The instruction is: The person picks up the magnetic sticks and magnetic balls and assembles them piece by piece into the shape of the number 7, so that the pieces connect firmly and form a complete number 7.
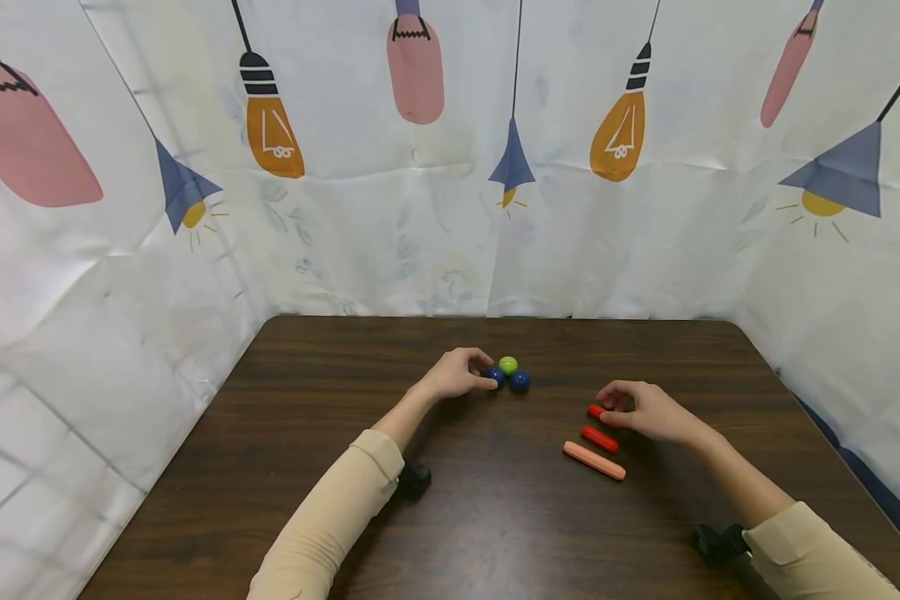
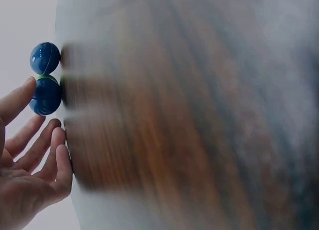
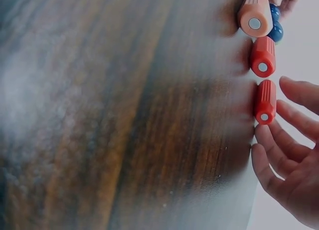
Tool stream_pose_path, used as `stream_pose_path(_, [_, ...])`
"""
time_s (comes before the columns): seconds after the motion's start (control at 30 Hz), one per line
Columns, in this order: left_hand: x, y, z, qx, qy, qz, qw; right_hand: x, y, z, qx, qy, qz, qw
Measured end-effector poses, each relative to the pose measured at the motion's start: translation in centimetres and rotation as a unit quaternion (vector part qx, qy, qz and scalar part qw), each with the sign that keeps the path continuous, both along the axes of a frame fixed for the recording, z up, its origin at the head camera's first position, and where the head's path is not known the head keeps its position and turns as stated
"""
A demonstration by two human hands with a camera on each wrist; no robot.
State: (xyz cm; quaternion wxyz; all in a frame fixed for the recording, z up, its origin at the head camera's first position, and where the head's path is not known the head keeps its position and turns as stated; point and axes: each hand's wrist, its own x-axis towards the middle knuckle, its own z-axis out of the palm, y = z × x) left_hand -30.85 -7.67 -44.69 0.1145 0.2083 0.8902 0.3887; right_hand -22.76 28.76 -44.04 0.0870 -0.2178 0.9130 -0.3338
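Note:
My left hand is at the near blue ball, thumb and fingers on either side of it. In the left wrist view its thumb overlaps this ball, while the loosely bent fingers lie just beside it. A second blue ball and a green ball sit close by. My right hand spreads around the farthest short red rod; in the right wrist view the thumb stands apart from that ribbed rod. Another red rod and a longer peach rod lie nearer me.
Everything lies on a dark wood-grain table. A white curtain printed with lamps hangs behind the table and on both sides. Dark wrist mounts sit under the forearms. The rods' ends carry pale round discs.

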Motion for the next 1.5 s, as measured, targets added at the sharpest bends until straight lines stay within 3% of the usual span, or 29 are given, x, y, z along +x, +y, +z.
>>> stream_pose_path(0.57, [0.36,0.75,-0.01,-0.014,0.004,0.033,0.9994,-0.38,0.21,-0.51,0.011,-0.022,0.015,0.9996])
stream_pose_path(1.5, [0.64,0.17,0.32,-0.026,-0.009,0.041,0.9988,-0.14,-0.31,-0.11,0.034,-0.020,0.027,0.9989])
